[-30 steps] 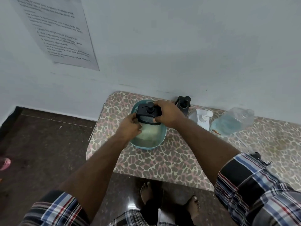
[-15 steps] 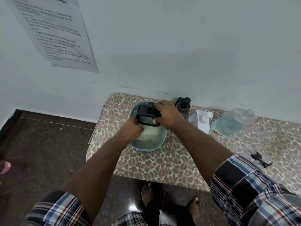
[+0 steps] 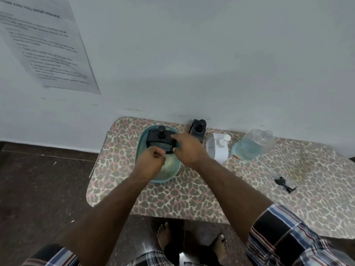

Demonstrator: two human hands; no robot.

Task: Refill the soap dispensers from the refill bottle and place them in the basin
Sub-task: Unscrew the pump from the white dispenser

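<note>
Fingers [image 3: 173, 137] of my right hand [image 3: 187, 148] clamp the black dispenser [image 3: 159, 140] standing in the teal basin [image 3: 142, 144]; left hand [image 3: 151, 162] seemingly curled round its body. I'd seat it flat, then release.

Teal basin [image 3: 141, 141], black-topped dispenser [image 3: 159, 139], white dispenser [image 3: 219, 148], leopard-print table [image 3: 192, 191], plaid sleeve [image 3: 288, 233].

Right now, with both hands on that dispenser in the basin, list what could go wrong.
1. The left hand and right hand grip the black-topped dispenser over the teal basin; if the pump top is not seated, soap may leak.
2. The basin sits near the table's left end; a hard push could shift it.
3. The right forearm passes close to the white dispenser and might knock it.
</note>
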